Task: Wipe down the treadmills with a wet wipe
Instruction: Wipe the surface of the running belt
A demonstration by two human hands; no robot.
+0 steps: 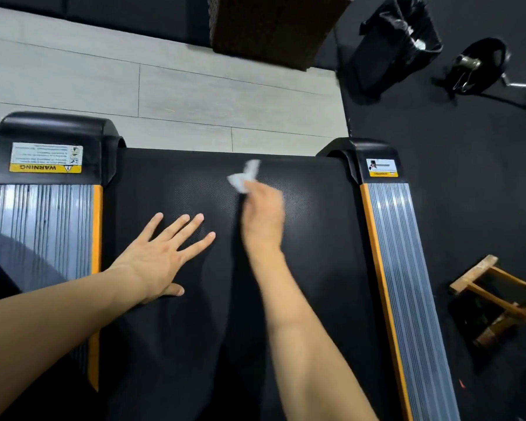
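Dark gym floor, pale planks beyond, treadmill belt filling the middle. Left hand flat, fingers spread, pressing on the belt. Right hand blurred, grip pinching a crumpled wet wipe near the belt's far end. Probably limp, light, damp; best bunched under fingertips.

The wide black rubber treadmill belt looks matt and bumpy, with tiny dots all over. Along its left and right edges run grey ribbed metal side rails that shine, each with an orange strip. The black plastic end caps at the far corners are smooth and a bit glossy. The small white wet wipe looks soft and crumpled. The pale grey wood-look floor planks are smooth.
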